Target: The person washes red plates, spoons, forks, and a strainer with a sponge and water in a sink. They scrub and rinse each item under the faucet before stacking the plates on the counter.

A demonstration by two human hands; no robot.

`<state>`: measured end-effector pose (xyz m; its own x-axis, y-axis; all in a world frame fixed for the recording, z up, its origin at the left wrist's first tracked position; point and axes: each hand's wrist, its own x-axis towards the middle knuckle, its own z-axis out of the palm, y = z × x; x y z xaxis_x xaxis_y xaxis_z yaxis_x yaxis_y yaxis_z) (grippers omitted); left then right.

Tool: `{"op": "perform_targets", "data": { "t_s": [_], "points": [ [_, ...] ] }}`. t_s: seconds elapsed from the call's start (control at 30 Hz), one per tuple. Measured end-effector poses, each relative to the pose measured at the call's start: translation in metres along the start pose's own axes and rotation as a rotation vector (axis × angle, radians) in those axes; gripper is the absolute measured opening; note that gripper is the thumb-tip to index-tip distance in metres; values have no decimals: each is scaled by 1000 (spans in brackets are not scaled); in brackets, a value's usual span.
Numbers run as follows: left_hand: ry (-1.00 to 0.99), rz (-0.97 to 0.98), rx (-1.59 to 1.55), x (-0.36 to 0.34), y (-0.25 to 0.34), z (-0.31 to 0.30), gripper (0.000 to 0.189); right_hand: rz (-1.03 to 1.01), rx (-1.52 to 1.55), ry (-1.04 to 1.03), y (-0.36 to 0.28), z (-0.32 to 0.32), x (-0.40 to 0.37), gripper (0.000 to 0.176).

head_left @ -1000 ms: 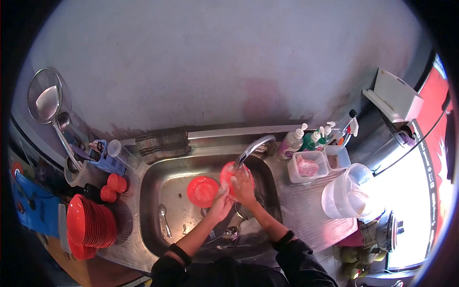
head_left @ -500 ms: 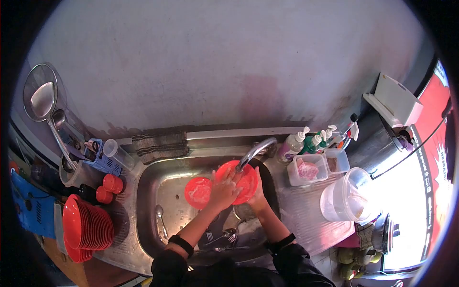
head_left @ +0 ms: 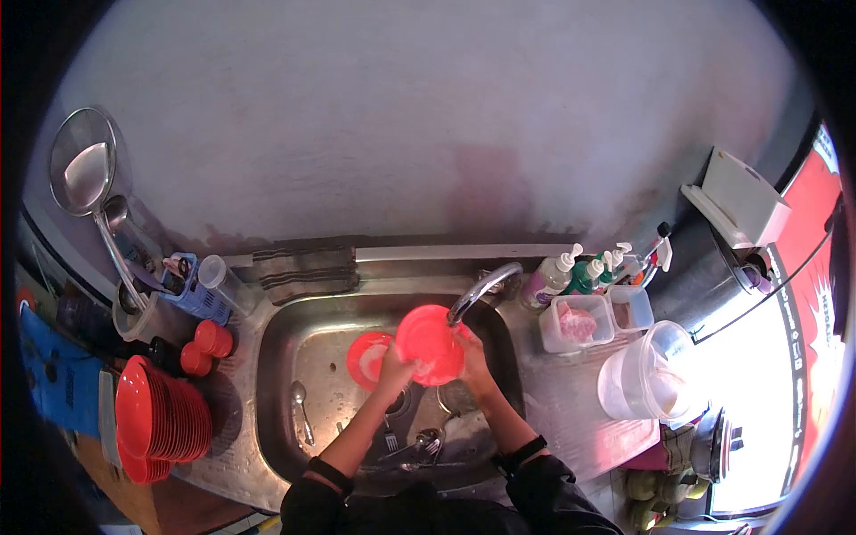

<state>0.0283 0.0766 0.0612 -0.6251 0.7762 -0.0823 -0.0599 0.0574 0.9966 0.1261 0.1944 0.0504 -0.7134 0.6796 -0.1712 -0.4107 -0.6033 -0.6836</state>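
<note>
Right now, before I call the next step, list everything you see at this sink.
sink: one, steel, centre
tap: one, metal, over the sink
held plate: one, red, under the tap
second plate: one, red, in the sink, left of it
spoon: one, metal, sink floor, left
bowl stack: one, red, left counter
pump bottles: several, mixed colours, behind sink, right
tubs: two, clear, right counter
jug: one, clear, right counter
strainer: one, metal, left wall
left hand: one, bare, plate's left edge
right hand: one, bare, plate's right edge

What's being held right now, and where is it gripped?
A red plate, held under the faucet by opposite edges: left hand on its left rim, right hand on its right rim.
</note>
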Motion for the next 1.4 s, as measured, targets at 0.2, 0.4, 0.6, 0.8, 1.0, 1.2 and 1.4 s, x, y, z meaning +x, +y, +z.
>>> {"op": "perform_targets", "data": {
  "t_s": [0.2, 0.4, 0.6, 0.8, 1.0, 1.2, 1.4],
  "points": [
    [7, 159, 281, -8, 27, -18, 29, 148, -78, 106, 54, -26, 9, 26],
    [-172, -460, -329, -11, 46, -24, 27, 362, -115, -159, -36, 6, -5, 30],
    [-221, -682, -771, -6, 1, -2, 27, -362, -1014, -80, -71, 14, -5, 38],
    [-371, -601, -913, 0, -2, 12, 26, -504, -1015, -119, -82, 28, -23, 32],
    [-182, -213, -756, -1, 14, 11, 28, -237, -78, -51, -33, 28, -29, 28],
    [-129, -27, -688, -13, 52, 16, 46, -298, -584, 267, 28, 20, -15, 36],
    [-224, 529, 591, -8, 33, 31, 53, 35, 32, 59, -15, 56, -32, 56]
  ]
}}
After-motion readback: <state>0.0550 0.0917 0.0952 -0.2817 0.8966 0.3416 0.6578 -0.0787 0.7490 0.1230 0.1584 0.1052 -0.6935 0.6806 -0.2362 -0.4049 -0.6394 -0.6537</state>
